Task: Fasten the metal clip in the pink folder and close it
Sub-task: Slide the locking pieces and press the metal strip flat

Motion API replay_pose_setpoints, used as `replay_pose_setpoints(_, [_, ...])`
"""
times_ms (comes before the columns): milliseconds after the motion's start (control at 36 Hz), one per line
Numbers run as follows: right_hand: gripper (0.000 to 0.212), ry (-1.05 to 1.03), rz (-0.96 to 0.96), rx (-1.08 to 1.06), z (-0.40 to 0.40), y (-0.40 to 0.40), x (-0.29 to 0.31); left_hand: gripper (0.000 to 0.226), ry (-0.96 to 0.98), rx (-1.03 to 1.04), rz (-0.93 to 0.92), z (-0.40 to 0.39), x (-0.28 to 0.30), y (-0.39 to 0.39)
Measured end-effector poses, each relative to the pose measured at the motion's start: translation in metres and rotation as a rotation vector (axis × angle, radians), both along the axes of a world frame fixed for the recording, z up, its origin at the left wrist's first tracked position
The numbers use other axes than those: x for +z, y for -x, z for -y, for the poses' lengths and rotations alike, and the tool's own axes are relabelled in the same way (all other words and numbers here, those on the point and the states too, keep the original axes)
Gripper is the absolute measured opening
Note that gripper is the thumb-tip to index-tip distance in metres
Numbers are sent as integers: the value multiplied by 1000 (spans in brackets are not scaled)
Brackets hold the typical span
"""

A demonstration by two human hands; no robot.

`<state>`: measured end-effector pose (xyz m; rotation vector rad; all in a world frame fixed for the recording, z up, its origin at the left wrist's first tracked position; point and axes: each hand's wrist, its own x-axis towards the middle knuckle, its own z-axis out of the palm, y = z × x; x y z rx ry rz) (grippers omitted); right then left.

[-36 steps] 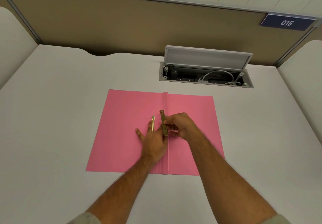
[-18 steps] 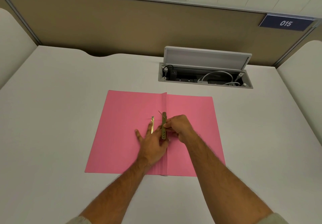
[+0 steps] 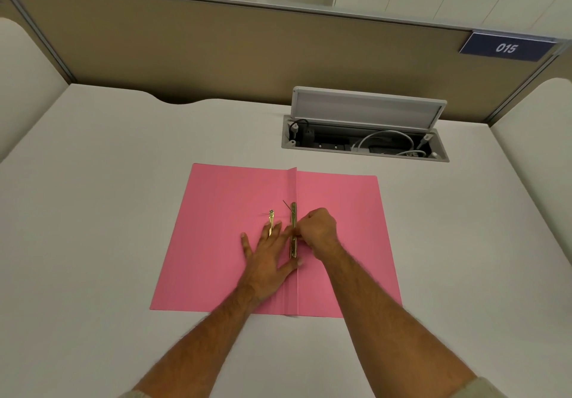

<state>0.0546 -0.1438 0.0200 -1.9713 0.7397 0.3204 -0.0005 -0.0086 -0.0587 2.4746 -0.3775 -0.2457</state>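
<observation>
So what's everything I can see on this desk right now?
pink paper folder: one, pink, lying open flat mid-desk
long brass metal clip bar: one, gold, along the folder's spine fold
short brass metal clip piece: one, gold, on the left leaf
white desk: one, white, under everything
open grey cable box: one, grey, lid up, white cables inside, back right
blue number sign: one, "015", on the partition
left hand: flat on the folder
right hand: pinching the long bar

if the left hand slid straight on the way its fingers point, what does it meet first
The left hand lies flat on the pink folder, fingers pointing away toward the desk's back. The loose brass strip already sits between its fingers, so probably that first; beyond it only bare folder.
</observation>
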Motion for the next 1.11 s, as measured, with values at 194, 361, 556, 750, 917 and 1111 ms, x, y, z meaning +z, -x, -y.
replay_pose_setpoints(194, [9, 102, -2, 39, 2, 0, -2, 81, -44, -53, -31, -3, 6, -2])
replay_pose_setpoints(361, [12, 180, 40, 86, 4, 1, -5, 64, -127, -62, -23, 1, 7, -2])
replay_pose_setpoints(556, [21, 163, 120, 173, 6, 0, -11, 67, -161, -36, 2, 5, 4, -1])
replay_pose_setpoints(750, [21, 189, 230, 265, 7, -9, -14, 63, -195, -53, 1, 6, 5, -2])
replay_pose_setpoints(917, [16, 308, 271, 370, 13, -20, -11, 62, -201, -54, -3, 5, 3, -1])
replay_pose_setpoints(1111, [10, 295, 242, 330, 18, -29, -11, 63, -212, -55, -18, 5, 4, -1])
